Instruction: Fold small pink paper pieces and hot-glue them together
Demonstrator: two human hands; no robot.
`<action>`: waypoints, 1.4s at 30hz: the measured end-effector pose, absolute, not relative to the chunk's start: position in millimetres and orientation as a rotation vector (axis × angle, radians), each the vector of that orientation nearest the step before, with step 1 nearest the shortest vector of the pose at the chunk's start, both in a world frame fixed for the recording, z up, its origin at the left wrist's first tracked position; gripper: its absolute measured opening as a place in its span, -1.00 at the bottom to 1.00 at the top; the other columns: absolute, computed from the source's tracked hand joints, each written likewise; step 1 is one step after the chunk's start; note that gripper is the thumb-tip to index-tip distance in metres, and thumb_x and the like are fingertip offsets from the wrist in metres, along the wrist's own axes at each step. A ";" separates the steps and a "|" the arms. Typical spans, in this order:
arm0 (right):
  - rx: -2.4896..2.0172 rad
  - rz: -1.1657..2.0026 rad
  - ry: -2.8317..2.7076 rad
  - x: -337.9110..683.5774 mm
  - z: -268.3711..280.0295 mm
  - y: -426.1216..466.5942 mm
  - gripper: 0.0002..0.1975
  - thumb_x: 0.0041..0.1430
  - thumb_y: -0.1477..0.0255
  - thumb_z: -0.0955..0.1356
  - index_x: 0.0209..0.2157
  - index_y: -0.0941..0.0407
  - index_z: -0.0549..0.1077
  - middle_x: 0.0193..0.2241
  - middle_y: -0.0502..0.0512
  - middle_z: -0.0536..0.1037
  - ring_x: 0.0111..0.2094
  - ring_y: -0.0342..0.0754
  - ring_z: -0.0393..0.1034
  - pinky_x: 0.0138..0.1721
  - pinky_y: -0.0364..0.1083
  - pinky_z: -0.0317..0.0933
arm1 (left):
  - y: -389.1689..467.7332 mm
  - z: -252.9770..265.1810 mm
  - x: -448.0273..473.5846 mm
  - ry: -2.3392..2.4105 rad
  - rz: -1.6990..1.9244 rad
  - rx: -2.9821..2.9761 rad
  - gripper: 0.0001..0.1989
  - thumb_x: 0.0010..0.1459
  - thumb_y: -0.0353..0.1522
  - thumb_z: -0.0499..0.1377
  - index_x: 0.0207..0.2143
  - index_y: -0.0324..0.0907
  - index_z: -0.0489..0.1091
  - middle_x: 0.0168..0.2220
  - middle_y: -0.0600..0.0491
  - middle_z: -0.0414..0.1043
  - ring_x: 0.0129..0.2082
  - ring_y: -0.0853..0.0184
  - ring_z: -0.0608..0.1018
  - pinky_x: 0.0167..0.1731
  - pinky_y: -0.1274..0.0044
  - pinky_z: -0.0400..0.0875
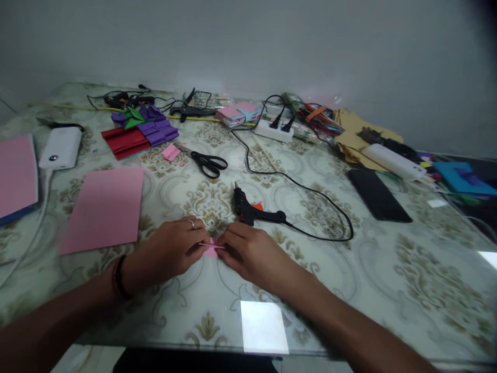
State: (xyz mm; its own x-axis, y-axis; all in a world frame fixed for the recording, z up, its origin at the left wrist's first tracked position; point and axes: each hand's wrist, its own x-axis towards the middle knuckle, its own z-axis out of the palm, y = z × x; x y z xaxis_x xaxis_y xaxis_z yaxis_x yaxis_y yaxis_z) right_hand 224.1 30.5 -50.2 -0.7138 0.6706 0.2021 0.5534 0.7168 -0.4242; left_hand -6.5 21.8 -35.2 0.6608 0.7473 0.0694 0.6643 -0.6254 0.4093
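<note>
A small folded piece of pink paper [212, 252] lies low over the table between my two hands, with a raised crease running across it. My left hand [176, 246] pinches its left end; a ring and a dark bracelet show on that side. At the right end, my right hand [246, 254] grips the same paper with fingers and thumb. Just beyond my right hand rests a black glue gun [248, 207], its nozzle pointing away. Scissors [205, 161] with black handles lie farther back. My fingers hide both ends of the paper.
A pink sheet [106, 210] lies at left, near a white power bank [62, 147]. Red and purple folded papers [140, 132] sit behind. A power strip [274, 130] feeds the glue gun's looping cable [310, 191]. A black phone [378, 196] is at right.
</note>
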 end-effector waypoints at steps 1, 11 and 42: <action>-0.943 0.492 -2.570 223.7 -49.9 30.1 -0.94 0.33 0.48 0.42 -0.25 0.18 0.53 -0.33 0.12 0.57 -0.34 -0.02 0.48 -0.32 -0.08 0.33 | 21.6 -35.7 -5.5 1.113 0.335 2.538 -0.80 0.37 -0.51 0.10 -0.34 -0.19 0.43 -0.29 0.03 0.48 -0.22 0.26 0.52 -0.20 0.46 0.39; -0.881 0.582 -2.393 220.9 -47.4 25.7 -0.94 0.29 0.51 0.34 -0.31 0.12 0.45 -0.37 0.07 0.51 -0.34 -0.04 0.41 -0.31 -0.09 0.28 | 18.0 -32.5 0.2 1.030 0.585 2.450 -0.82 0.35 -0.49 0.14 -0.33 -0.18 0.48 -0.31 0.05 0.51 -0.25 0.27 0.54 -0.20 0.45 0.41; -0.764 0.632 -2.131 219.8 -31.0 19.7 -0.85 0.08 0.60 0.33 -0.38 0.06 0.32 -0.46 -0.05 0.40 -0.44 -0.12 0.29 -0.40 -0.13 0.17 | 6.6 -20.1 7.1 0.963 0.922 2.396 -0.80 0.14 -0.60 0.14 -0.41 -0.13 0.30 -0.45 0.12 0.45 -0.41 0.36 0.44 -0.39 0.51 0.36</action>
